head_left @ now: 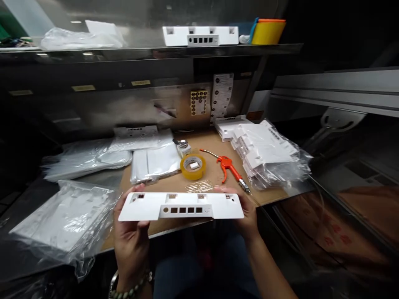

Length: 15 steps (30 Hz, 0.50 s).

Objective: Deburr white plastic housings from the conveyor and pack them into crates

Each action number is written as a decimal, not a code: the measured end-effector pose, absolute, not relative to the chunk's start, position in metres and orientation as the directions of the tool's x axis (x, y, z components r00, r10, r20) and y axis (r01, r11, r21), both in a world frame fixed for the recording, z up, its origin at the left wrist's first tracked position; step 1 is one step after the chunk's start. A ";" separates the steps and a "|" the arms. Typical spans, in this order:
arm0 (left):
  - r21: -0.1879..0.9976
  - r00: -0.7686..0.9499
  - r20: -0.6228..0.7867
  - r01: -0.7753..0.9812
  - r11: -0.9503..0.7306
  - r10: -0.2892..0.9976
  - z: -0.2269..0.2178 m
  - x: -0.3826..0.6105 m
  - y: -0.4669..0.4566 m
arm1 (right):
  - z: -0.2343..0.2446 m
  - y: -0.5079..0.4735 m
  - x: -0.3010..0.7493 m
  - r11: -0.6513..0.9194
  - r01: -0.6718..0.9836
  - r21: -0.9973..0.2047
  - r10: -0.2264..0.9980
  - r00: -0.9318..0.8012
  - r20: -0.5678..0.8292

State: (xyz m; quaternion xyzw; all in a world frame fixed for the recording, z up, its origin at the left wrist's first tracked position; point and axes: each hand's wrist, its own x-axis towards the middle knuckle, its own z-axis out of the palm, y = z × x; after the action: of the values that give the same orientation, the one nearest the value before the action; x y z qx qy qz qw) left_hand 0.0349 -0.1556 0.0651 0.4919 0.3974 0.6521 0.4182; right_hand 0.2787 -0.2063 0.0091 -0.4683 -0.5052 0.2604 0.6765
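Held level over the front edge of the bench is a white plastic housing (pixel 187 199). Its long side faces me, showing a round hole, several square port openings and recesses along the top. My left hand (pixel 129 236) grips its left end, thumb underneath and fingers behind. Around the right end my right hand (pixel 249 216) is closed, with part of its fingers hidden behind the housing. Just beyond it lie small gold-coloured pins (pixel 199 186), a roll of yellow tape (pixel 188 173) and an orange air blow gun (pixel 229 164).
Bagged white housings (pixel 268 149) are piled at right, and another bagged piece (pixel 68 216) lies at left. Clear plastic bags (pixel 156 164) and a small bottle (pixel 183 147) sit behind. An overhead shelf (pixel 140 54) carries a similar housing (pixel 201 36) and a yellow container (pixel 268 32).
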 end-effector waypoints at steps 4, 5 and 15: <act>0.927 -0.167 0.352 -0.072 -0.368 0.921 0.058 0.035 -0.165 | -0.004 -0.211 0.277 0.397 0.129 -0.909 0.814 0.408 0.414; 0.924 -0.164 0.361 -0.070 -0.376 0.918 0.056 0.036 -0.166 | -0.005 -0.212 0.278 0.397 0.134 -0.908 0.810 0.415 0.415; 0.887 -0.059 0.444 -0.114 -0.448 0.894 0.044 0.048 -0.167 | -0.023 -0.222 0.294 0.363 0.186 -0.913 0.766 0.498 0.406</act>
State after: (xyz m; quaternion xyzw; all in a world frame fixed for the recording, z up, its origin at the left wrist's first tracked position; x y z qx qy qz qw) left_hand 0.0477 -0.1672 0.0438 0.5614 0.3474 0.6393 0.3942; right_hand 0.2943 -0.2223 -0.0232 -0.5236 -0.4547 0.2106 0.6890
